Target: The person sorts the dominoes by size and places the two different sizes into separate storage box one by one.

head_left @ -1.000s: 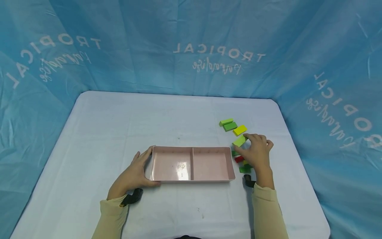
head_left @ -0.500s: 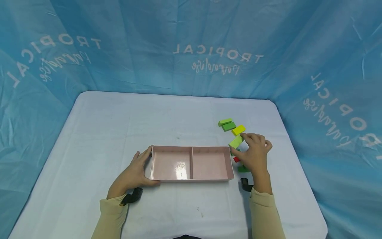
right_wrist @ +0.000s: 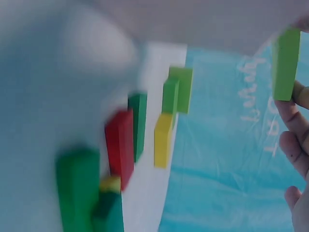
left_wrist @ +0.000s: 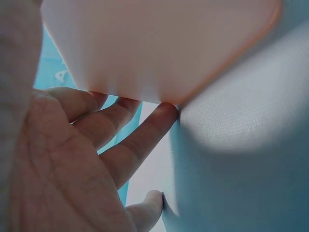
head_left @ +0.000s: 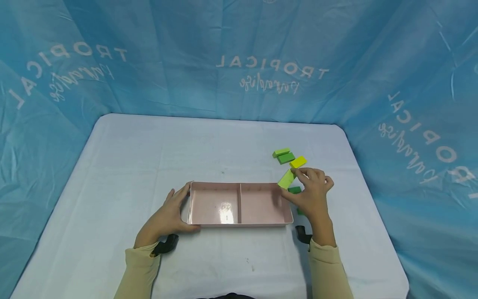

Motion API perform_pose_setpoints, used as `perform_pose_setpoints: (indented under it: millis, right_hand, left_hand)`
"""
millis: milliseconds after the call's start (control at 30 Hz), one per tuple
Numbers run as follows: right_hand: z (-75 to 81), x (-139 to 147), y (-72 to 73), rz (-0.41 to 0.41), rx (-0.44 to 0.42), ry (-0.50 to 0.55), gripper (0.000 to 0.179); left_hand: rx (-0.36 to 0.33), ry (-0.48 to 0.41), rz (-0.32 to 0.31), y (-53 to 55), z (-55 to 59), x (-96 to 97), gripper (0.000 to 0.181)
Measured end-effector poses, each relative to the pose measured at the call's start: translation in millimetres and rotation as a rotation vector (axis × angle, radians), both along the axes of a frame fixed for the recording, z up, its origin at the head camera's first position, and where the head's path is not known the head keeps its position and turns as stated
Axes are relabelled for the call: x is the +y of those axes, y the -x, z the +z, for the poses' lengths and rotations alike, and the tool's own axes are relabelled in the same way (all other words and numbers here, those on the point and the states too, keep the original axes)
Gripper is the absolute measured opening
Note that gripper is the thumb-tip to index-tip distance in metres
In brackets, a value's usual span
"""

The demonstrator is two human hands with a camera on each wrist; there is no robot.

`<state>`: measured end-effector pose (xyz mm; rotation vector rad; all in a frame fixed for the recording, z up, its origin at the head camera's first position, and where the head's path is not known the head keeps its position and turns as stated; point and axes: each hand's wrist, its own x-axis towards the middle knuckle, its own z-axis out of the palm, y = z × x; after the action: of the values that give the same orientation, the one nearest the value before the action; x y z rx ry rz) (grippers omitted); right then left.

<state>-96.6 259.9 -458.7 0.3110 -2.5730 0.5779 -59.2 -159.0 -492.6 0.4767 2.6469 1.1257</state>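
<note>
A pale pink box point(head_left: 215, 203) with two compartments sits on the white table. My left hand point(head_left: 169, 216) holds its left end, thumb along the front side and fingers at the back corner. In the left wrist view, the fingertips point(left_wrist: 166, 112) touch the box wall point(left_wrist: 159, 48). My right hand point(head_left: 313, 192) pinches a light green block point(head_left: 286, 179) between thumb and fingers, over the back right corner of the box. The right wrist view shows that light green block point(right_wrist: 286, 65) raised above the others. Both compartments show bare bottoms.
Behind the right hand lie a yellow block point(head_left: 298, 162), a green block point(head_left: 286, 158) and a light green block point(head_left: 281, 152). Right of the box, a dark green block point(head_left: 294, 189) shows. A red block point(right_wrist: 119, 147) is near it. Blue curtains point(head_left: 239, 62) surround the table point(head_left: 209, 145).
My right hand has moved left with the light green block, from above the loose blocks to the box's back right corner. The left hand stays on the box.
</note>
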Motion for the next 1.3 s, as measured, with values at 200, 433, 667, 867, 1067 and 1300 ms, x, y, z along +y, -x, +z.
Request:
perform_pose_setpoints:
  millis: [200,433,667,867,1067,1300]
  right_hand:
    - [-0.6,-10,-5.1,0.041,0.055,0.020,0.067]
    - [-4.5,-18,-13.7,0.073,0.054,0.050,0.067]
    - [-4.5,-36,-9.0,0.164,0.061,0.066,0.061]
    - [-4.3,-60,-6.0,0.212,0.031,0.058,0.060]
    - [-5.9,-83,-9.3,0.272,0.011,0.030,0.060]
    - [-6.6,-105,-10.9,0.308,0.004,-0.066,0.061]
  left_hand:
    - [-0.024,-0.013,-0.002,0.6,2.6,1.3,0.132]
    - [-0.034,-0.027,-0.030,2.1,6.6,2.9,0.133]
    - [-0.034,-0.025,-0.008,-0.1,5.8,2.1,0.132]
    - [0.001,-0.038,-0.014,1.0,6.4,1.8,0.130]
    - [-0.001,-0.033,-0.012,-1.0,3.5,1.7,0.130]
    - [-0.004,-0.039,-0.008,-1.5,0.1,1.8,0.132]
